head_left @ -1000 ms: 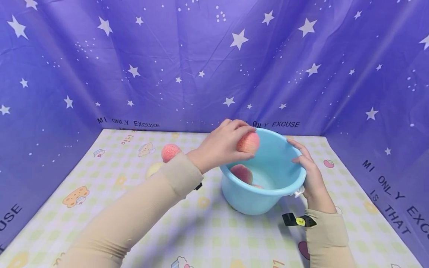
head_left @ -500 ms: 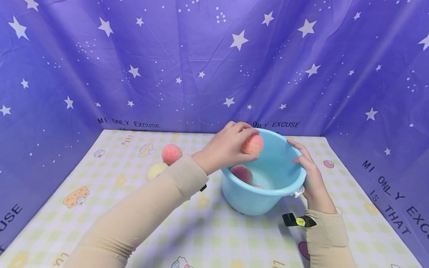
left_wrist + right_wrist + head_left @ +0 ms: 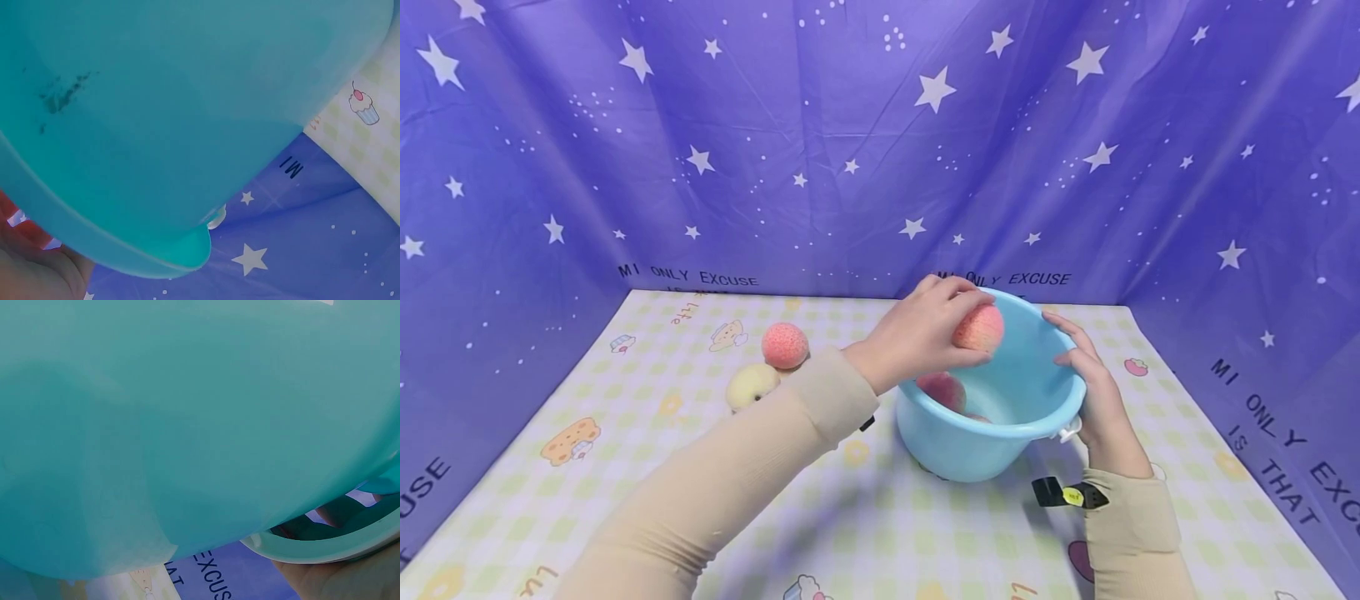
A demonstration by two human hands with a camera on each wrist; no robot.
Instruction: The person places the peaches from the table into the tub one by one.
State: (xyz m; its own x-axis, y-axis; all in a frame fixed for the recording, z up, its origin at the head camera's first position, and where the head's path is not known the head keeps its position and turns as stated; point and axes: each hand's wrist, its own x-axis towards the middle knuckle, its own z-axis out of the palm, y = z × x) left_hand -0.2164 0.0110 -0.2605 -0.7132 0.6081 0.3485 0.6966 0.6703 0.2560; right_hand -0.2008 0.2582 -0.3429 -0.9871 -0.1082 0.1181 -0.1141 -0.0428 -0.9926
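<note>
In the head view my left hand [image 3: 928, 329] holds a pink-orange peach [image 3: 980, 328] over the mouth of a light blue plastic bucket [image 3: 958, 446]. Fingers lie over the fruit's top, with the thumb below it. A darker red peach [image 3: 942, 390] lies inside the bucket, and a sliver of another fruit shows beside it. At the bucket's right side my right hand [image 3: 1101, 396] grips the rim. Both wrist views are mostly filled by the bucket's wall [image 3: 187, 112]; part of the left hand [image 3: 37, 269] shows at lower left, and the held peach is mostly hidden there.
Left of the bucket, a red-pink bumpy round fruit [image 3: 785, 345] and a pale yellow fruit [image 3: 751, 387] lie on the checked tablecloth [image 3: 647, 500]. The left sleeve overlaps the yellow one. A purple star-patterned curtain [image 3: 820, 150] encloses the back and sides.
My left hand has moved slightly right with the peach, further over the bucket. More of the yellow fruit shows from behind the sleeve. The right hand and bucket have stayed put.
</note>
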